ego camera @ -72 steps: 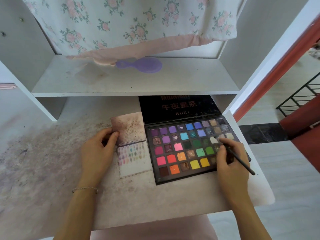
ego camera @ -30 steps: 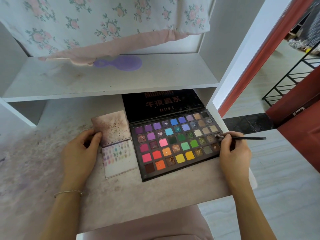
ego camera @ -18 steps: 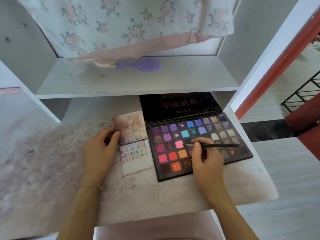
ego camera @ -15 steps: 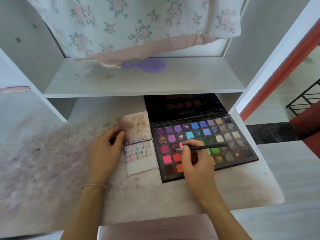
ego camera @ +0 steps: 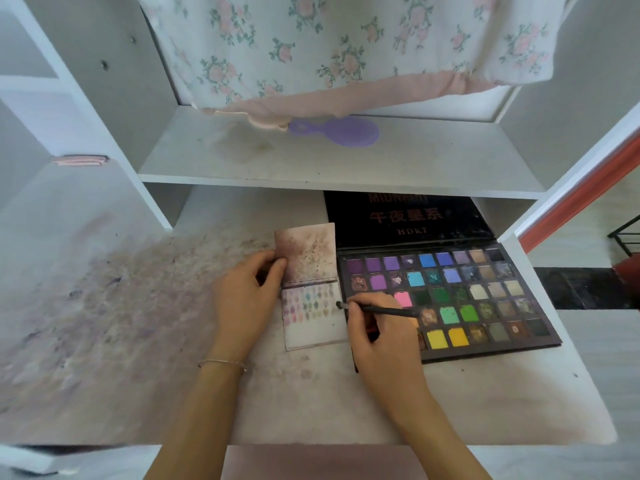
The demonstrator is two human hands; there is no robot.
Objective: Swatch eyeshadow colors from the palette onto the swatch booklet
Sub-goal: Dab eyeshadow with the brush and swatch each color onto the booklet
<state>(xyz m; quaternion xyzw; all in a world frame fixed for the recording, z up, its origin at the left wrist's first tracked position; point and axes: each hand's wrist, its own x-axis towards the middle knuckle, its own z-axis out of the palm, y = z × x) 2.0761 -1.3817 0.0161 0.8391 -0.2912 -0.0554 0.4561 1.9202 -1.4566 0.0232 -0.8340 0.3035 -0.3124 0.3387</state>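
An open eyeshadow palette (ego camera: 478, 292) with several coloured pans lies on the stained white desk, its black lid propped up behind. To its left lies the open swatch booklet (ego camera: 311, 320), its lower page carrying rows of small colour dabs. My left hand (ego camera: 247, 303) pinches the booklet's upper page at its left edge. My right hand (ego camera: 377, 337) grips a thin black brush (ego camera: 377, 309). The brush tip sits at the right edge of the booklet's lower page. My right hand covers the palette's lower left pans.
A white shelf (ego camera: 346, 168) overhangs the back of the desk and carries a purple hairbrush (ego camera: 343, 132). Flowered cloth (ego camera: 346, 46) hangs down over it. The desk's right edge (ego camera: 561, 358) drops to the floor. A pink item (ego camera: 80, 160) lies in the left cubby.
My right hand has carried the brush leftward from the palette's right-hand pans, across the pink pans, to the booklet's page. My left hand has kept its hold on the booklet.
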